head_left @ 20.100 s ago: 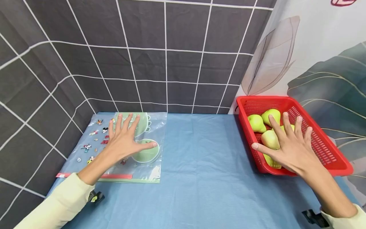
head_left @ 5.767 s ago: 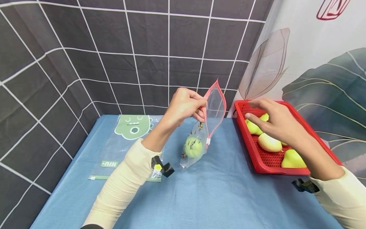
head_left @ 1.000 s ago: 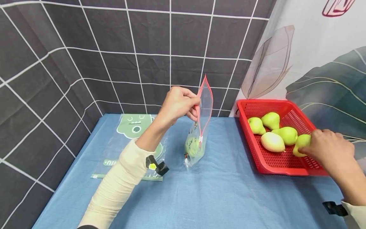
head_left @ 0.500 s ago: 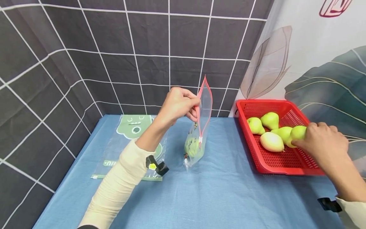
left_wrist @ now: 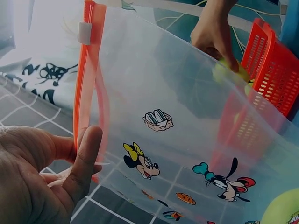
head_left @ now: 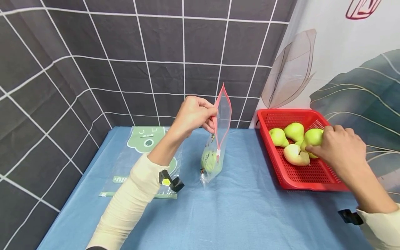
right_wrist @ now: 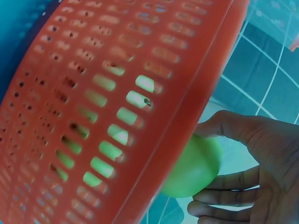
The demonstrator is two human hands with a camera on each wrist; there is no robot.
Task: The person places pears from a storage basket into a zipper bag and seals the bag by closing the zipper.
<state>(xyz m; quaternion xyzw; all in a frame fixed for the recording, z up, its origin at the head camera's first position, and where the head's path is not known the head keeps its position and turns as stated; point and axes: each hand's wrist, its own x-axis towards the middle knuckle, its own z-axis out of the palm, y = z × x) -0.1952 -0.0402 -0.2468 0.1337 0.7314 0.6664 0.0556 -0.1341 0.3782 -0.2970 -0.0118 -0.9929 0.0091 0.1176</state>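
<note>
My left hand (head_left: 196, 114) pinches the red zip edge of a clear slider bag (head_left: 223, 128) at the middle of the table, and the bag's mouth gapes. Low in the bag sits a rounded green fruit (head_left: 208, 160). Cartoon figures are printed on the bag's side in the left wrist view, where the white slider (left_wrist: 84, 33) sits at one end of the zip. My right hand (head_left: 343, 149) grips a green pear (head_left: 313, 138) over the red basket (head_left: 312, 186). In the right wrist view the basket wall partly covers this pear (right_wrist: 198, 168).
Inside the basket, to the left, lie green pears (head_left: 293, 132) and a pale yellow fruit (head_left: 295, 156). A second clear bag (head_left: 120, 166) with a green cartoon print and green zip lies flat at the left, partly under my left forearm. A dark gridded cloth (head_left: 162, 41) hangs behind.
Over the last second my right hand has raised the pear and carried it left above the other fruit. My left hand keeps holding the bag in place. Earlier, the bag lay flat on the table.
</note>
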